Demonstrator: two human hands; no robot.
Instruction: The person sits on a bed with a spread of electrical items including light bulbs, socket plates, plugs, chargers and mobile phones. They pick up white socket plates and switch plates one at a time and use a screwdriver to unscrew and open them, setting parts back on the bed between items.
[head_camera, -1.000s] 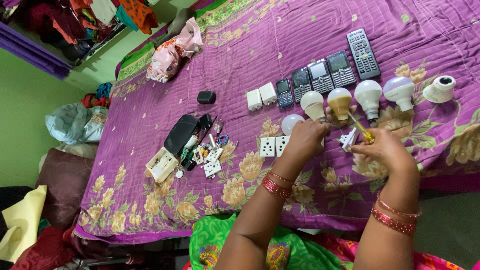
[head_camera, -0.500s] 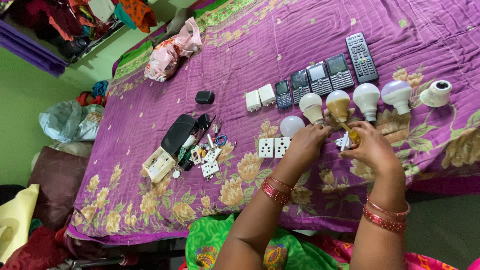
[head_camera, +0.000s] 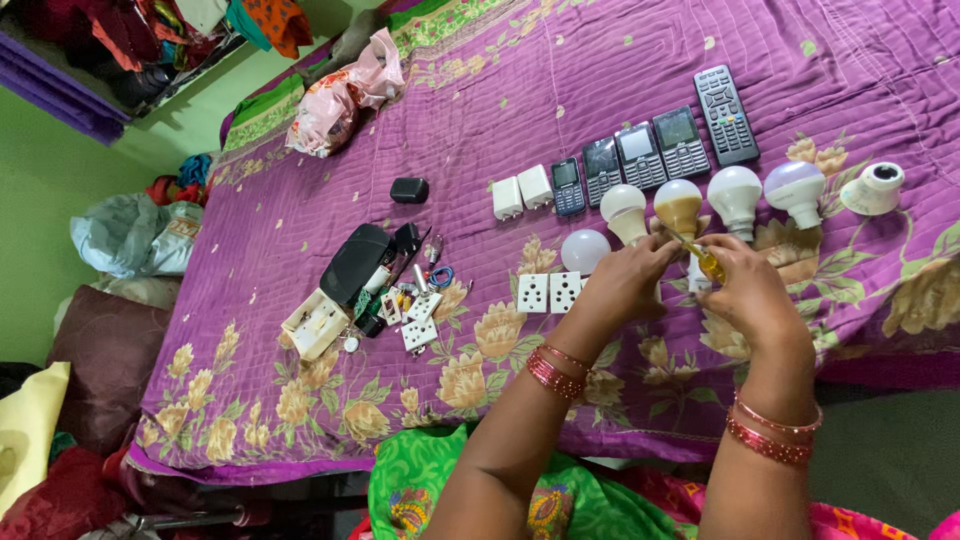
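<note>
Both my hands meet near the bed's (head_camera: 330, 200) near edge: right hand (head_camera: 752, 290) fingers grip a yellow-handled screwdriver (head_camera: 705, 259), left hand (head_camera: 620, 282) fingers pinch its tip end. Four bulbs (head_camera: 735, 195) stand just beyond, phones (head_camera: 640, 157) behind them. Open quilt lies between my hands and the near edge.

Both hands largely hide the small yellow-handled tool (head_camera: 708, 262).

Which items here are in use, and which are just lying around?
In use: left hand and right hand on a yellow-handled screwdriver, beside the bulbs.
Lying about: phones, remote, socket plates, black box, parts pile.
</note>
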